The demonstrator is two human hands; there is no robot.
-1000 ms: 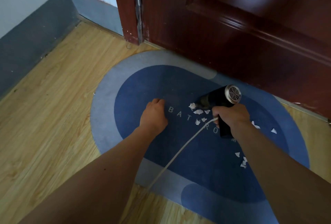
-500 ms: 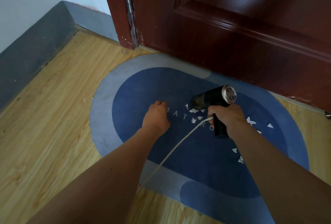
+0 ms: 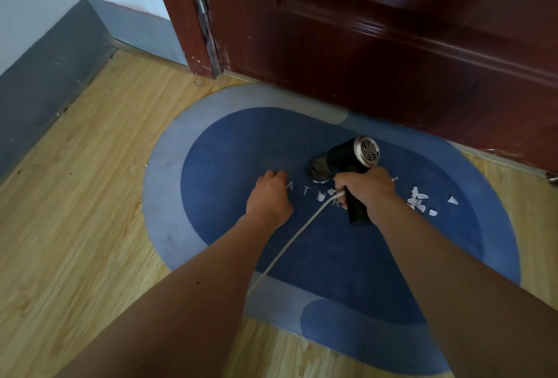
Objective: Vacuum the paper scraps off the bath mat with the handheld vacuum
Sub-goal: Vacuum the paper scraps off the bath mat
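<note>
Right hand (image 3: 367,189) grips black vacuum (image 3: 347,157) over oval mat (image 3: 229,142).

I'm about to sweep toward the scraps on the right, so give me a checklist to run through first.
1. Right hand grips vacuum: ok.
2. Nozzle down on mat: ok.
3. Left hand on mat, clear of nozzle: ok.
4. Cord clear of nozzle, trailing back between the arms: ok.
5. Mat free of scraps: not ok, several lie right of the right hand.
6. Vacuum running: cannot tell.
</note>
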